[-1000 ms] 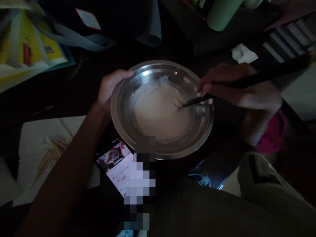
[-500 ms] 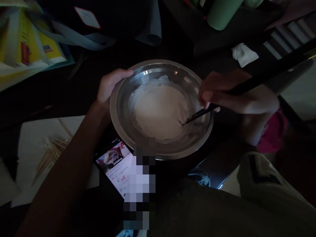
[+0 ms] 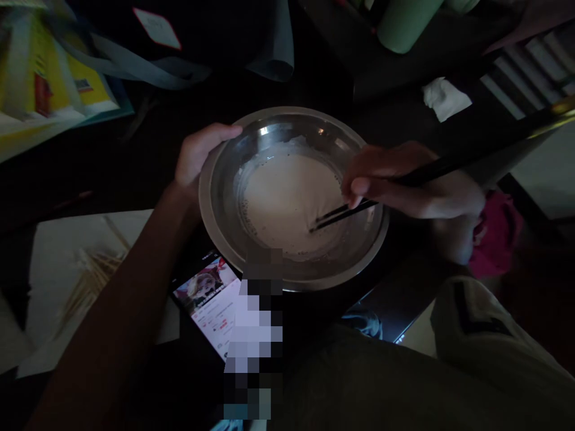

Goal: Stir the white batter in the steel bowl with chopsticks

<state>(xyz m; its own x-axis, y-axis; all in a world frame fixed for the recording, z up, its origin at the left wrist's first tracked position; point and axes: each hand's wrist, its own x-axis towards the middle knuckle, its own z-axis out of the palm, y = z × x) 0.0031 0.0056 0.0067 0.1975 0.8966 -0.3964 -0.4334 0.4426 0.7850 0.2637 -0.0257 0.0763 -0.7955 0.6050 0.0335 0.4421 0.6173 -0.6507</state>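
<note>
A wide metal bowl point(image 3: 224, 239) sits in the middle of the view, holding a pale, milky liquid point(image 3: 283, 197) with small bubbles round its edge. My left hand point(image 3: 200, 152) grips the bowl's left side, the thumb over the rim and the other fingers hidden beneath. In my right hand point(image 3: 399, 182), above the bowl's right rim, is a pair of dark chopsticks point(image 3: 345, 212). Their tips are slightly apart and dip into the liquid right of its centre. The fingers are closed round the sticks.
A lit phone point(image 3: 211, 299) lies near the bowl's front left, partly pixelated. Thin wooden sticks point(image 3: 92, 278) rest on white paper point(image 3: 49, 245) at left. Behind are yellow packaging point(image 3: 94, 87), a crumpled tissue point(image 3: 445, 99) and a green cylindrical container point(image 3: 406, 24).
My right hand and the chopsticks have shifted left, carrying the tips through the liquid towards the bowl's centre. My left hand and the bowl stay almost in place.
</note>
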